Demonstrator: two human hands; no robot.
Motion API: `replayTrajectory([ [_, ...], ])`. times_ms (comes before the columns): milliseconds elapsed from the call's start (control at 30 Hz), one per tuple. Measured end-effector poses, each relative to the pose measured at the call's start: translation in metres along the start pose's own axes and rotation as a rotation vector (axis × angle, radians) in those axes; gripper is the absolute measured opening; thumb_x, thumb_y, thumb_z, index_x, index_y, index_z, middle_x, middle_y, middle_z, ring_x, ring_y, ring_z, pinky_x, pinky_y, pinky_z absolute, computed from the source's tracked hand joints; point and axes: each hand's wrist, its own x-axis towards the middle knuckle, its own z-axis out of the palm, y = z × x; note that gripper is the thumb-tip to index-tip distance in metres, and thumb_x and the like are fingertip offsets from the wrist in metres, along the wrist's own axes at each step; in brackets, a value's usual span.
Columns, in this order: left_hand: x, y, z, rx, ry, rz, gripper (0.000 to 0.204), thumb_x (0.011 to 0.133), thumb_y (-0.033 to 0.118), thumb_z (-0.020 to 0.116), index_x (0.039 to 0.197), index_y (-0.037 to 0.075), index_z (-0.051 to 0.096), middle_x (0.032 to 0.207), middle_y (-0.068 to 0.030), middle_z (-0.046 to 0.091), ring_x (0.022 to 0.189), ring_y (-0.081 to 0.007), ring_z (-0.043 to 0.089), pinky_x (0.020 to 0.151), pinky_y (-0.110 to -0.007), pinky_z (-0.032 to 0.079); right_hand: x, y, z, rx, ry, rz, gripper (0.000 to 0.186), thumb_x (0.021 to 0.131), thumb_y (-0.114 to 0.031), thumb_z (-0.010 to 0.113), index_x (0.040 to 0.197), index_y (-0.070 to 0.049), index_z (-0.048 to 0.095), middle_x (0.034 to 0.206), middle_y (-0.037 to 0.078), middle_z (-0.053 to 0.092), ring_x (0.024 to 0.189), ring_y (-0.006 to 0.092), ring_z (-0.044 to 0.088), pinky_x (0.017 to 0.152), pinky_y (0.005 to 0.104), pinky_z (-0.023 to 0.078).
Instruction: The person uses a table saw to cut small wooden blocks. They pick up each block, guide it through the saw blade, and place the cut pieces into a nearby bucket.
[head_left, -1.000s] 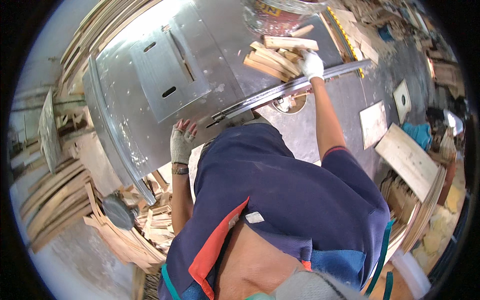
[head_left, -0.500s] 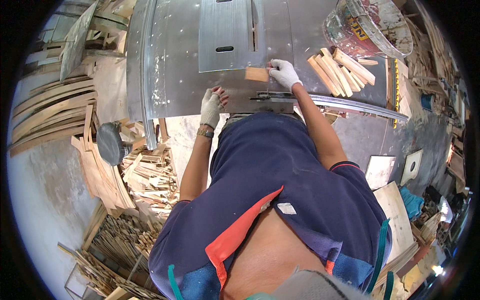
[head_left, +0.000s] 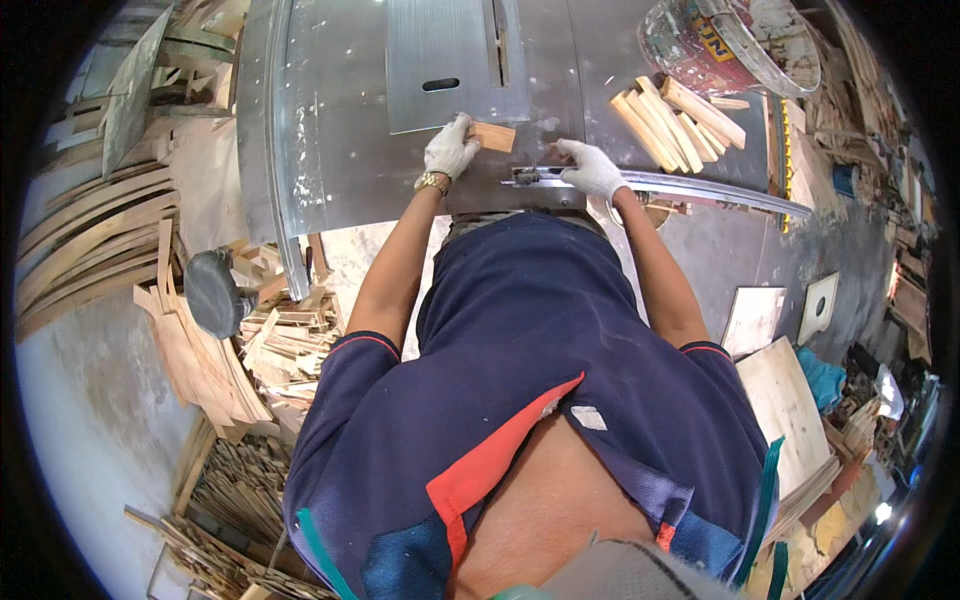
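Observation:
A short, flat wood block (head_left: 496, 138) is in my left hand (head_left: 451, 151), which is gloved in white and grips the block by its left end over the metal saw table (head_left: 350, 165). My right hand (head_left: 593, 170), gloved too, is off the block to its right, above the near end of the metal rail (head_left: 680, 192). Its fingers look apart and hold nothing. Beyond the block lies a grey metal insert plate (head_left: 440, 50) with a long narrow slot (head_left: 499, 45).
Several cut wood strips (head_left: 672, 128) lie on the table at the right, with a paint-stained bucket (head_left: 730, 45) behind them. Along the left edge runs a metal guide rail (head_left: 279, 130). Offcuts (head_left: 300, 340) are piled on the floor, near a dark round stool (head_left: 215, 293).
The wood block has gone from my right hand to my left. My left hand has moved up and right onto it; my right hand has drawn back toward the metal rail.

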Motion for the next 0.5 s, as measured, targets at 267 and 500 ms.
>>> replayTrajectory([
  [267,-0.008,0.018,0.013,-0.058,-0.153,0.093,0.039,0.089,0.029,0.079,0.118,0.01,0.06,0.107,-0.0196,0.075,0.105,-0.0446,0.071,0.086,-0.056,0.055,-0.004,-0.046,0.015,-0.399,-0.096,0.087,0.098,0.074,-0.03,0.086,0.162,-0.015,0.044,0.142,0.019,0.06,0.134,0.0392,0.058,0.111,0.0487,0.05],
  [500,-0.026,0.019,0.021,-0.304,-0.019,-0.112,0.028,0.088,0.025,0.078,0.11,0.008,0.074,0.098,-0.0192,0.079,0.095,-0.0392,0.077,0.084,-0.048,0.058,0.011,-0.024,0.04,-0.519,0.061,-0.007,0.093,0.073,-0.029,0.086,0.158,-0.019,0.049,0.136,0.014,0.062,0.13,0.035,0.061,0.11,0.0483,0.05],
])
